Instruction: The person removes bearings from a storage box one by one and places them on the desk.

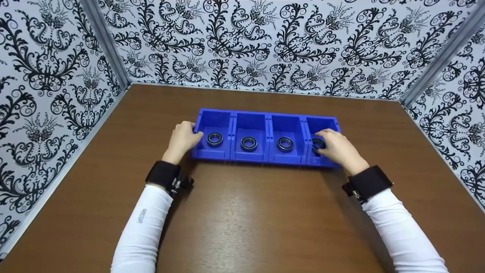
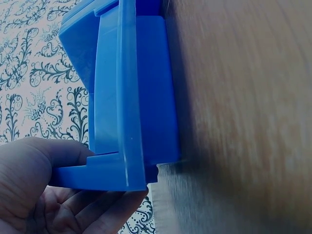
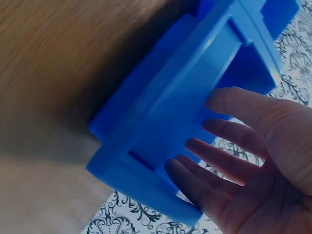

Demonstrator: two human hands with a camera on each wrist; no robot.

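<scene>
A blue four-part bin (image 1: 248, 159) stands on the table, with one dark ring-shaped ball bearing in each compartment. From the left these are a first bearing (image 1: 215, 140), a second bearing (image 1: 249, 144), a third bearing (image 1: 285, 144) and a fourth bearing (image 1: 317, 144). My left hand (image 1: 183, 137) grips the bin's left end wall (image 2: 107, 175), thumb on one side and fingers on the other. Over the rightmost compartment, my right hand (image 1: 335, 146) reaches in, partly covering the fourth bearing. Its fingers (image 3: 229, 156) are spread and loosely bent, with nothing visible between them in the right wrist view.
The brown wooden table (image 1: 235, 216) extends around the bin. Patterned black-and-white panels (image 1: 257, 45) enclose the back and sides, joined by grey corner posts (image 1: 108, 41). Each wrist wears a black strap (image 1: 163, 174) with a small camera.
</scene>
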